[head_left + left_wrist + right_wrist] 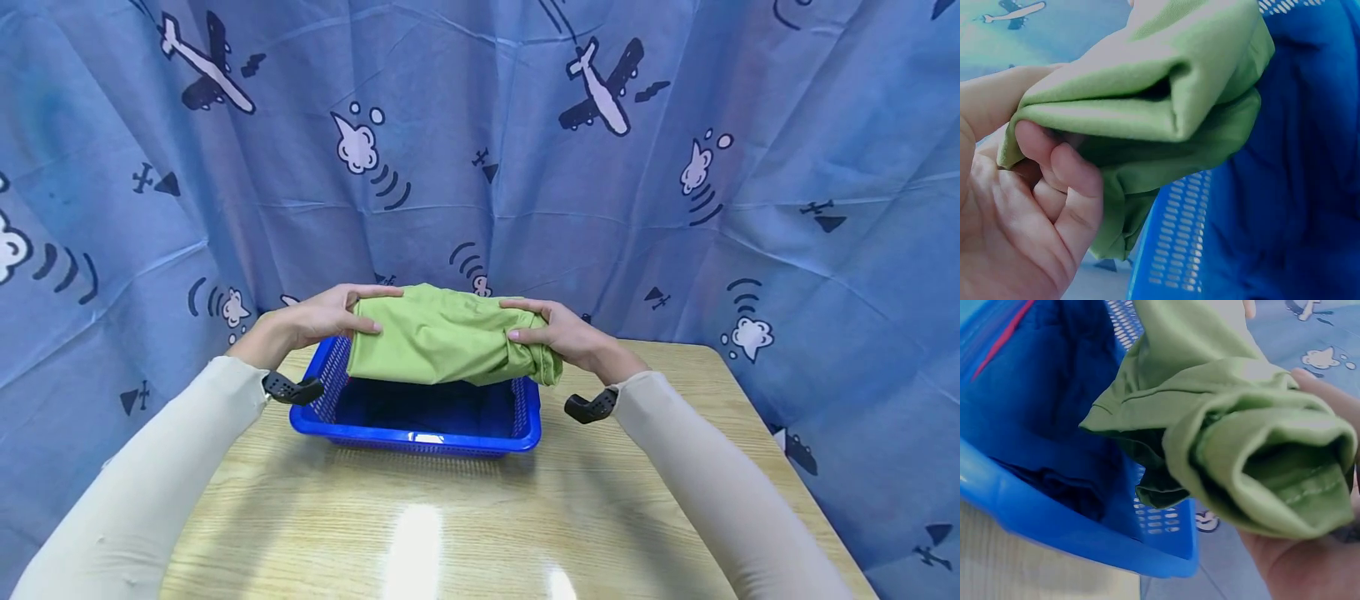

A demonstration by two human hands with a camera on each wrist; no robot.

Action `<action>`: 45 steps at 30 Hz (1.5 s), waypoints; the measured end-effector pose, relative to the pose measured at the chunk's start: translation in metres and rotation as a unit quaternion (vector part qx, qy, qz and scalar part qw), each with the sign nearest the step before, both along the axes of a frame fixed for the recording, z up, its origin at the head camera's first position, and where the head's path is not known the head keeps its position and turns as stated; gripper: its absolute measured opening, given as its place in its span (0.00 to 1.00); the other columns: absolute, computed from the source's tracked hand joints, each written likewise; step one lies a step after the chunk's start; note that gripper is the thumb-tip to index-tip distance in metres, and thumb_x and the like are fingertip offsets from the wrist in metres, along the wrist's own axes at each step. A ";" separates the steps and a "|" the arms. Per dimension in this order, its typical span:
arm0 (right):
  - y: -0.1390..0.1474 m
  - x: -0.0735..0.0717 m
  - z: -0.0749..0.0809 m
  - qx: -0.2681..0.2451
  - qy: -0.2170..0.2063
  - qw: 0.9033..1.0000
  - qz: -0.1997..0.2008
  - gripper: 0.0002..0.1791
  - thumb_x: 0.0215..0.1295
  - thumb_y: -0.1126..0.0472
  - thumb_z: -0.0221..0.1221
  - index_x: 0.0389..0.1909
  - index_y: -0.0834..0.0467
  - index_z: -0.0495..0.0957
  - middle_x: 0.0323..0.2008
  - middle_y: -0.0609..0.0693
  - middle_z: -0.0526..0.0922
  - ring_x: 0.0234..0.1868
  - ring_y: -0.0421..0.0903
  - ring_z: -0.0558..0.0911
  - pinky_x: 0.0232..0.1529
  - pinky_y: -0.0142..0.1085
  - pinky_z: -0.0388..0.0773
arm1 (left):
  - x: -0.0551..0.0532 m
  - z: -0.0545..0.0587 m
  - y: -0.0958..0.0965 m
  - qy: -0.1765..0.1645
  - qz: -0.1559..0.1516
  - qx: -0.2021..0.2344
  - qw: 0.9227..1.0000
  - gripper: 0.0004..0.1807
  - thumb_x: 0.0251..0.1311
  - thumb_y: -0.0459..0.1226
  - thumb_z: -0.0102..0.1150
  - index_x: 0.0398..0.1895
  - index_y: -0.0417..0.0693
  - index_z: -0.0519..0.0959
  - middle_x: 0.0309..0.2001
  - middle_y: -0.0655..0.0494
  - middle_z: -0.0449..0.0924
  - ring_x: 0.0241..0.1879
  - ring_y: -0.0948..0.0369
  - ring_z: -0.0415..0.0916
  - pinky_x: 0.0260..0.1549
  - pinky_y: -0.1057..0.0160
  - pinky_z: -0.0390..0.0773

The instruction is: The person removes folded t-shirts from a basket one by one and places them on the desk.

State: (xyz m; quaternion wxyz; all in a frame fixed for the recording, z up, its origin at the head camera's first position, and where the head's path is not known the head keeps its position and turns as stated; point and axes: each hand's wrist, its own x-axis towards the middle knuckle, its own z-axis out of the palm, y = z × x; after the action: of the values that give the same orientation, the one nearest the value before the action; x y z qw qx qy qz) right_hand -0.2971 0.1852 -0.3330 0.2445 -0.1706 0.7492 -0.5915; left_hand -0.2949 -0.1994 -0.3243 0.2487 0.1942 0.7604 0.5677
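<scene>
A folded light-green garment (pixel 442 333) hangs over the back part of a blue plastic basket (pixel 352 429), held up between both hands. My left hand (pixel 322 317) grips its left end; in the left wrist view the thumb lies on one side and curled fingers (pixel 1075 181) on the other. The right end is gripped by my right hand (pixel 558 333), where the cloth forms a loose roll with a stitched hem (pixel 1310 490). Dark blue cloth (pixel 1054 425) lies inside the basket, with a thin red strip (pixel 1004 337) along one side.
The basket stands on a light wood-grain table (pixel 465 517). Close behind hangs a blue curtain (pixel 465 183) printed with airplanes and clouds, which also wraps the left and right sides. Each wrist wears a black band mount (pixel 292 389).
</scene>
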 end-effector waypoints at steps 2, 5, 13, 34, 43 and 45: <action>0.005 -0.001 0.005 -0.003 -0.001 1.000 -0.006 0.35 0.72 0.67 0.58 0.78 0.52 0.61 0.60 0.54 0.77 0.43 0.39 0.86 0.42 0.32 0.85 | -0.001 0.005 0.005 0.004 0.005 0.008 1.000 0.39 0.65 0.25 0.58 0.79 0.44 0.57 0.49 0.62 0.83 0.43 0.65 0.84 0.43 0.64 0.85; 0.014 -0.003 0.013 -0.011 -0.005 1.000 -0.015 0.35 0.73 0.66 0.58 0.78 0.51 0.60 0.59 0.52 0.77 0.42 0.39 0.87 0.42 0.32 0.86 | -0.002 0.014 0.014 0.010 0.013 0.013 1.000 0.39 0.65 0.25 0.57 0.78 0.45 0.59 0.50 0.60 0.82 0.43 0.65 0.84 0.43 0.63 0.85; 0.039 -0.006 0.036 -0.041 -0.015 0.998 -0.044 0.36 0.74 0.63 0.57 0.79 0.49 0.58 0.57 0.47 0.77 0.39 0.40 0.87 0.40 0.33 0.86 | -0.009 0.038 0.042 0.015 0.031 0.049 0.998 0.37 0.65 0.25 0.56 0.78 0.45 0.60 0.52 0.56 0.80 0.46 0.65 0.82 0.44 0.63 0.85; 0.125 -0.006 0.058 -0.061 -0.018 0.997 -0.050 0.38 0.75 0.64 0.55 0.81 0.49 0.51 0.55 0.41 0.82 0.41 0.41 0.88 0.41 0.33 0.86 | -0.025 0.050 0.126 0.026 -0.007 0.046 0.999 0.39 0.65 0.23 0.58 0.78 0.51 0.61 0.60 0.47 0.76 0.47 0.61 0.79 0.41 0.63 0.84; 0.158 -0.004 0.061 -0.010 -0.005 0.992 -0.123 0.37 0.76 0.61 0.55 0.80 0.46 0.53 0.50 0.35 0.84 0.37 0.38 0.88 0.37 0.31 0.85 | -0.031 0.044 0.168 0.036 -0.004 0.036 0.999 0.39 0.64 0.25 0.61 0.77 0.54 0.63 0.50 0.51 0.78 0.34 0.62 0.76 0.29 0.67 0.75; 0.166 -0.004 0.059 -0.010 -0.010 0.991 -0.131 0.37 0.76 0.61 0.55 0.81 0.46 0.52 0.49 0.35 0.85 0.37 0.37 0.88 0.37 0.31 0.85 | -0.032 0.041 0.178 0.033 -0.006 0.033 0.999 0.39 0.64 0.26 0.61 0.77 0.56 0.63 0.48 0.52 0.78 0.33 0.62 0.76 0.29 0.67 0.73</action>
State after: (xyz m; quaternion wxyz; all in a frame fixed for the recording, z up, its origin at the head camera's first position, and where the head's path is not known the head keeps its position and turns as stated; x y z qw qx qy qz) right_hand -0.3013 0.3509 -0.2739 0.1711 -0.0676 0.7564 -0.6277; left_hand -0.3267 -0.0218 -0.2835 0.2202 0.2260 0.7476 0.5844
